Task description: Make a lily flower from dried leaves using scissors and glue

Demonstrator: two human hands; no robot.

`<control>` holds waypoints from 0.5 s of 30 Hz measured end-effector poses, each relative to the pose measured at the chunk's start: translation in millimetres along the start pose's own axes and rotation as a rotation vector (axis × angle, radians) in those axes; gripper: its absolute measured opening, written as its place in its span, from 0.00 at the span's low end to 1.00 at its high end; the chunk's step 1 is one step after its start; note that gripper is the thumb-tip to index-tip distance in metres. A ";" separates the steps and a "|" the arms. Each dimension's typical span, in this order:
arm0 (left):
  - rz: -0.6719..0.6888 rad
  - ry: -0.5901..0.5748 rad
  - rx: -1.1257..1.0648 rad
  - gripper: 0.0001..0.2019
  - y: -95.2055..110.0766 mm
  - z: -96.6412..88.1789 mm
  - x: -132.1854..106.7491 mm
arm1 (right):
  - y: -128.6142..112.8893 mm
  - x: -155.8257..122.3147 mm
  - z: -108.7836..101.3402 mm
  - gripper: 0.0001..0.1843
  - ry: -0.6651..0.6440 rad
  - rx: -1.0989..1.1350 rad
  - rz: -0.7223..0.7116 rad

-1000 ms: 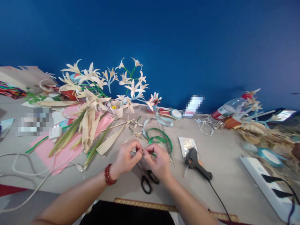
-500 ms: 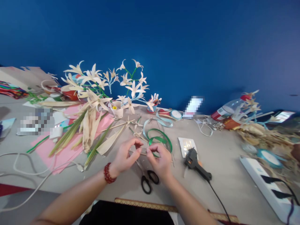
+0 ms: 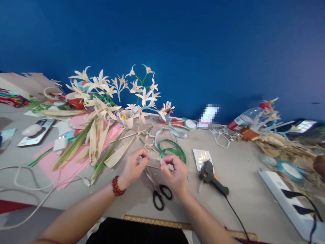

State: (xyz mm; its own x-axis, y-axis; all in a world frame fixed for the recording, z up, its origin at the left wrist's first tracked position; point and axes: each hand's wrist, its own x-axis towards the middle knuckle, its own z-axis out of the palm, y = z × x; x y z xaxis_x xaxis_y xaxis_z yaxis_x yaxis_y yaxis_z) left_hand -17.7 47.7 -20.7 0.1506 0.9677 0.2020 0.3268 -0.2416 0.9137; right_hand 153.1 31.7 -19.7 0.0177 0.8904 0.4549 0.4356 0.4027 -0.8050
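In the middle of the table my left hand [image 3: 134, 166], a red beaded bracelet at its wrist, is closed with thumb and fingers pinched together. My right hand [image 3: 175, 173] is closed in a pinch too, with a tiny pale tip at its fingers. What either hand holds is too small to name. A thin brown stick [image 3: 153, 166] shows between the hands; I cannot tell whether they touch it. Black-handled scissors [image 3: 158, 200] lie just below. Beyond the fingers are green ribbon [image 3: 183, 153], light blue ribbon [image 3: 180, 134] and a small husk flower [image 3: 149, 146].
On the right, a glue gun [image 3: 213, 178] rests by a white packet [image 3: 200, 159], near a power strip [image 3: 281, 203]. Husk flowers [image 3: 101, 83] stand in a cup [image 3: 127, 120] at back left. Dry husks [image 3: 98, 145] cover pink paper [image 3: 48, 162]. A white cable [image 3: 38, 188] crosses the left.
My hands have drawn slightly apart, the left one shifting a little to the left. Both remain pinched. The scissors and glue gun stay in place.
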 end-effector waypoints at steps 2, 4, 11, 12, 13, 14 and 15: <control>0.001 -0.010 -0.042 0.07 2.0 -2.3 0.4 | 2.2 0.7 -0.5 0.06 -0.011 0.044 0.060; 0.073 -0.046 -0.058 0.05 5.4 -2.7 0.2 | 4.1 0.8 0.1 0.06 -0.049 0.077 0.089; 0.270 -0.066 0.021 0.06 6.7 -0.3 -0.9 | 1.8 1.9 2.7 0.02 -0.143 0.085 0.052; 0.293 -0.068 0.027 0.05 6.3 -0.9 -1.2 | 0.7 2.5 2.5 0.03 -0.165 0.072 0.043; 0.312 -0.072 0.038 0.05 6.0 -1.6 -1.7 | -0.4 3.1 2.3 0.03 -0.185 0.059 0.035; 0.323 -0.079 0.053 0.05 6.0 -2.3 -2.1 | -1.3 3.7 2.0 0.03 -0.201 0.044 0.026; 0.328 -0.086 0.072 0.05 6.2 -2.9 -2.6 | -2.2 4.1 1.8 0.03 -0.210 0.029 0.018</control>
State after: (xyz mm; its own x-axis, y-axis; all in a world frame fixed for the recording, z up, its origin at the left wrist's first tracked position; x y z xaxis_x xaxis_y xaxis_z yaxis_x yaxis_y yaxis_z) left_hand -18.8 44.0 -14.6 0.3356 0.8288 0.4477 0.3127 -0.5463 0.7770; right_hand 150.6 34.8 -16.7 -0.1637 0.9209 0.3537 0.4111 0.3896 -0.8241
